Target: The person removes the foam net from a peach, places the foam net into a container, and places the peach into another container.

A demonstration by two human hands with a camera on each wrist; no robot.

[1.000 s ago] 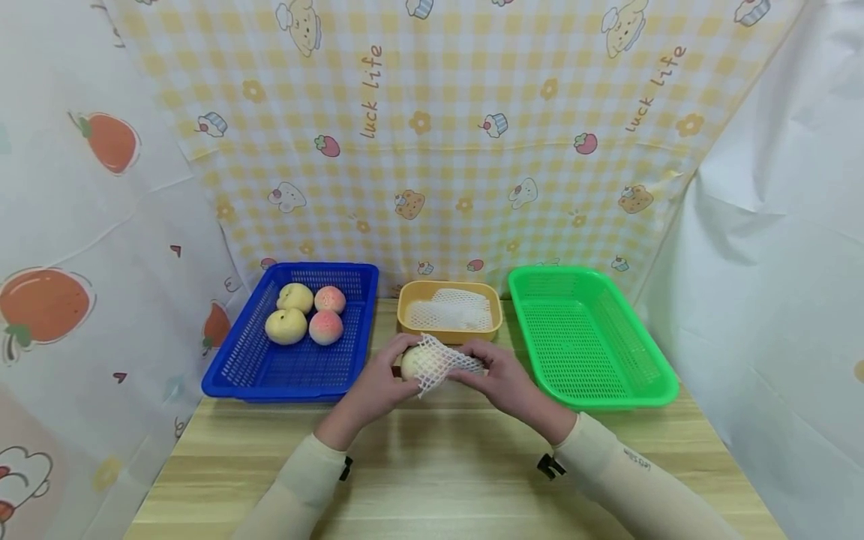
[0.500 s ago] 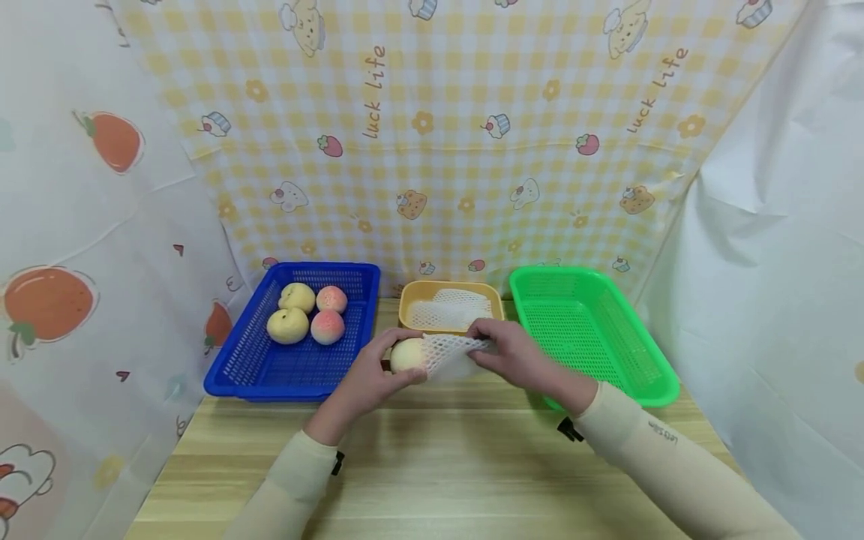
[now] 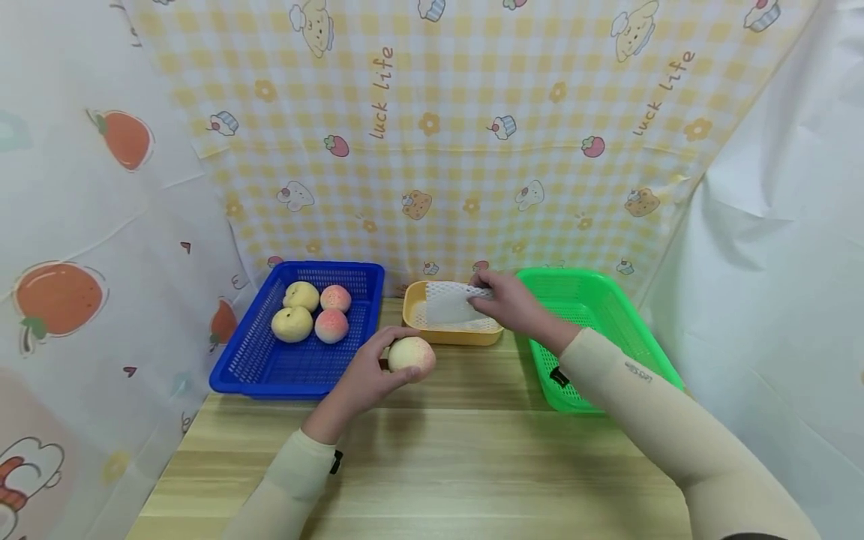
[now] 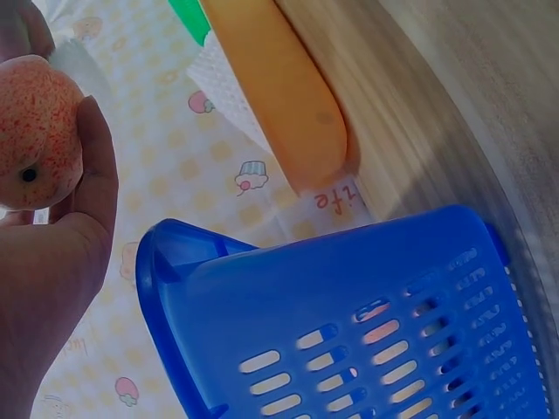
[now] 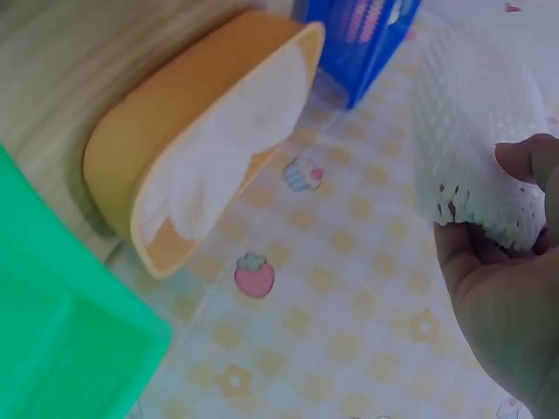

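Observation:
My left hand (image 3: 361, 379) grips a pale peach (image 3: 413, 358) with a pink blush, raised above the table just in front of the yellow-orange tray. In the left wrist view the peach (image 4: 39, 122) shows red speckles and a dark spot. My right hand (image 3: 511, 304) pinches one end of a white foam net sleeve (image 3: 447, 301) and holds it over the tray (image 3: 466, 339), apart from the peach. The right wrist view has the sleeve (image 5: 472, 122) hanging loose between thumb and fingers. More white netting lies inside the tray (image 5: 131, 161).
On the left a blue basket (image 3: 231, 382) holds several peaches, two yellowish (image 3: 292, 324) and two pink (image 3: 331, 326). The green basket (image 3: 644, 341) stands on the right, partly under my right forearm. A patterned cloth (image 3: 459, 172) hangs behind the wooden table (image 3: 466, 465).
The foam net sleeve has come off the peach. My right hand has carried it away, back over the tray. My left hand stays near its place with the peach bare.

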